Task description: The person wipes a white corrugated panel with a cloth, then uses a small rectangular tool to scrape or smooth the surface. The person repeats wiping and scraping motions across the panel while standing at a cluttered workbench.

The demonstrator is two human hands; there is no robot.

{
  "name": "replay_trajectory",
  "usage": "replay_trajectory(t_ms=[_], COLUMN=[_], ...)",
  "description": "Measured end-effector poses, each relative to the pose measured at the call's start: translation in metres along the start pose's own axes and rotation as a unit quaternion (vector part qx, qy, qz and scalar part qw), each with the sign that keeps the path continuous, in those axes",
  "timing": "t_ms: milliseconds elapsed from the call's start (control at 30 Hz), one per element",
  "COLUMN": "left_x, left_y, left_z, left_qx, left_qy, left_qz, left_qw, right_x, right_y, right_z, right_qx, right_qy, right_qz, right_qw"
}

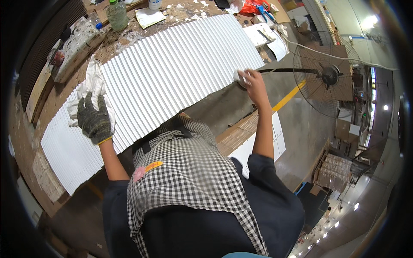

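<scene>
A long white corrugated panel (172,64) lies across the workbench in front of me, its ridges running away from my body. On its left part, my left hand (94,119), in a dark grey knitted glove with a yellow cuff, grips a bunched white cloth (95,79) and presses it against the ridges. My right hand (254,84) is bare and hovers at the panel's near right edge. Its fingers are closed around a small, pale grey thing, too blurred to name.
Behind the panel on the cluttered bench (180,17) stand a green-capped bottle (117,16), a white paper (150,17) and blue-handled pliers (265,13). A paint-spattered block (79,49) lies at left. To the right stands a large caged fan (329,75); flat boards (241,133) lie below.
</scene>
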State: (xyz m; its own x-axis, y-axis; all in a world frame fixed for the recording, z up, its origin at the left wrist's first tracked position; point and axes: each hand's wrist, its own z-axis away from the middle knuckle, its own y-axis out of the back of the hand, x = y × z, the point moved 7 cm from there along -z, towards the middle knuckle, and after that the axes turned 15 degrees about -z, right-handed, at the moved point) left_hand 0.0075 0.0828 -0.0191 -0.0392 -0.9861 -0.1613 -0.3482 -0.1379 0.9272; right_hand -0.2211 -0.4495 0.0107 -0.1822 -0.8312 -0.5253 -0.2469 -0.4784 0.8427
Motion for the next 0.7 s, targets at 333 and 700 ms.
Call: replay_trajectory(t_ms=[333, 700], left_x=[0.007, 0.005], left_y=[0.013, 0.017], left_z=[-0.001, -0.004], left_qx=[0.005, 0.035], left_qy=[-0.005, -0.011], left_qz=[0.023, 0.030], left_qw=[1.000, 0.999], right_x=[-0.050, -0.042], right_y=[-0.033, -0.115], right_z=[0.025, -0.237], right_qx=[0.140, 0.178], right_qy=[-0.066, -0.015], right_qz=[0.015, 0.095], right_qw=[0.988, 0.979])
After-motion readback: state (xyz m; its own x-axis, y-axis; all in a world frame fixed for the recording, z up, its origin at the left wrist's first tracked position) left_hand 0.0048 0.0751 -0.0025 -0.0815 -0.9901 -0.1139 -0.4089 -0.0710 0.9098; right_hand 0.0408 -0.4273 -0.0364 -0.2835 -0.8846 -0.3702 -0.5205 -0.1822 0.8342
